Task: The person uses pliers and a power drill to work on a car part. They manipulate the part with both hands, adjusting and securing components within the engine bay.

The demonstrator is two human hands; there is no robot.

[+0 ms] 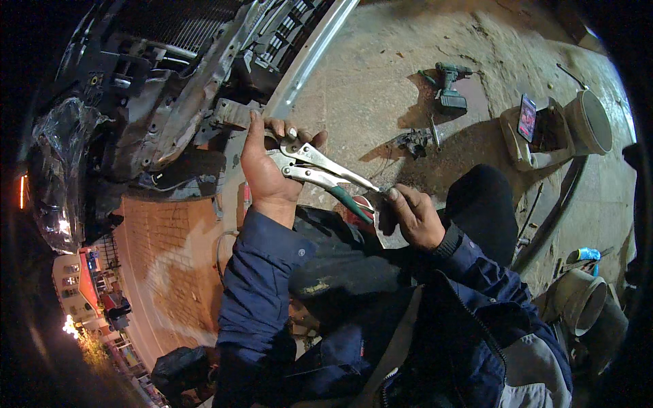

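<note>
A pair of locking pliers point(318, 162), silver with a green grip on the lower handle, is held in front of my chest between both hands. My left hand point(271, 170) supports the jaw end against its palm. Its thumb is raised and its fingers curl behind the metal. At the far end of the upper handle, the thumb and fingers of my right hand point(418, 217) pinch the adjusting-screw end. The handles stand apart. Part of the jaws lies hidden by my left fingers.
A vehicle's stripped front end point(170, 109) rises at the left. On the ground are a cordless drill point(450, 88), dark metal parts point(413, 143), a phone point(527, 117) leaning on an open container point(520, 151), a bucket point(590, 121), another bucket point(585, 302) and a blue can point(587, 254).
</note>
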